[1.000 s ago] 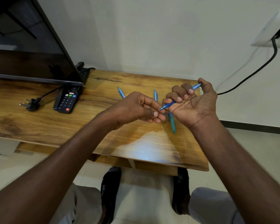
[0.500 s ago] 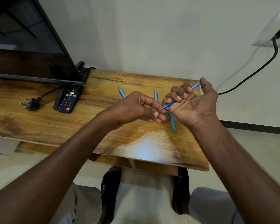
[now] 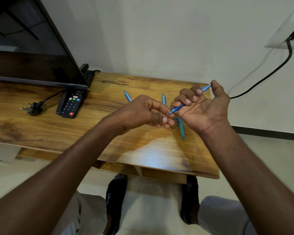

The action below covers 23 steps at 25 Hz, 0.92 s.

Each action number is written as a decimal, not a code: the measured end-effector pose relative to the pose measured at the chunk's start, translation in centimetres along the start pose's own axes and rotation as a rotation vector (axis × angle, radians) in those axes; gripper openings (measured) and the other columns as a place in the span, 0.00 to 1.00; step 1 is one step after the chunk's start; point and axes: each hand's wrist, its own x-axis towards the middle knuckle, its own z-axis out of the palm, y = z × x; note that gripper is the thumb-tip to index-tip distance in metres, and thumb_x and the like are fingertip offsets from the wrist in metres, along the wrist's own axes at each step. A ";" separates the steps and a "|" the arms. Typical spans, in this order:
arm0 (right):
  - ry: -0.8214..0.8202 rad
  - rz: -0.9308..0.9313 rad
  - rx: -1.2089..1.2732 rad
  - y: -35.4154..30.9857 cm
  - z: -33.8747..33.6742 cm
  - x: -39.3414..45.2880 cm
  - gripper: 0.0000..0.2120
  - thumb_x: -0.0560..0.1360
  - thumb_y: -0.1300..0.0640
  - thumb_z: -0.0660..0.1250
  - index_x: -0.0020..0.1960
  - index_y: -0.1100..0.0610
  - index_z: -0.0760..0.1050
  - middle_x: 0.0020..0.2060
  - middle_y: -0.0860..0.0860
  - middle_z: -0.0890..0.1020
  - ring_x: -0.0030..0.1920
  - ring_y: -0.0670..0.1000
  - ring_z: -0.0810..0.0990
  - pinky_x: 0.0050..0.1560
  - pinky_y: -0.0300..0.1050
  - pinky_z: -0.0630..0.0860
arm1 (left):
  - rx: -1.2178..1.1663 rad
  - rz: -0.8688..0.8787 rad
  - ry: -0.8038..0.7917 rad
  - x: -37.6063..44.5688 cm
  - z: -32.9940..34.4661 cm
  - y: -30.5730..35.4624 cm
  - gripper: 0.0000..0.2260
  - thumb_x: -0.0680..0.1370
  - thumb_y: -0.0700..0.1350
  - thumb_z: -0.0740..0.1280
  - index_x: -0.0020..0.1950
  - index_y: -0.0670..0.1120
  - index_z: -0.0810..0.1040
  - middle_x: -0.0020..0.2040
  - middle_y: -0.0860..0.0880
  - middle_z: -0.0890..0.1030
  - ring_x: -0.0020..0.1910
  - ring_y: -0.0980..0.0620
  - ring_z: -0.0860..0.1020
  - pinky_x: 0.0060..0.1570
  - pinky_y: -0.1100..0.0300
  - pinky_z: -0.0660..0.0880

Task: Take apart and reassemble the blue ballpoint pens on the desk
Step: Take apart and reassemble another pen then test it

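Observation:
My right hand [image 3: 204,107] is curled around a blue ballpoint pen [image 3: 178,108], palm up, thumb pressing its rear end and its metal tip pointing left. My left hand [image 3: 143,112] pinches at that tip with thumb and fingers. Three more blue pens lie on the wooden desk [image 3: 92,133]: one pen [image 3: 127,95] behind my left hand, another pen [image 3: 163,98] between the hands, and a teal-blue pen [image 3: 181,128] under my right wrist. Parts of them are hidden by my hands.
A TV screen [image 3: 27,48] stands at the back left, with a black remote [image 3: 72,104], a power strip [image 3: 88,73] and a loose plug [image 3: 32,108] near it. A black cable [image 3: 261,78] runs along the wall at right. My feet are under the desk's front edge.
Both hands hold nearly the same pose. My right thumb has shifted slightly on the pen's rear end; the pen's tip stays at my left fingertips.

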 end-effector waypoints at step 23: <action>-0.044 0.026 -0.094 0.2 0.3 -0.1 0.24 0.79 0.36 0.57 0.35 0.53 0.65 0.33 0.48 0.60 0.32 0.50 0.60 0.40 0.47 0.64 | 0.054 -0.037 -0.018 -0.2 -0.3 0.0 0.11 0.80 0.35 0.72 0.62 0.39 0.84 0.54 0.43 0.89 0.56 0.44 0.87 0.62 0.48 0.82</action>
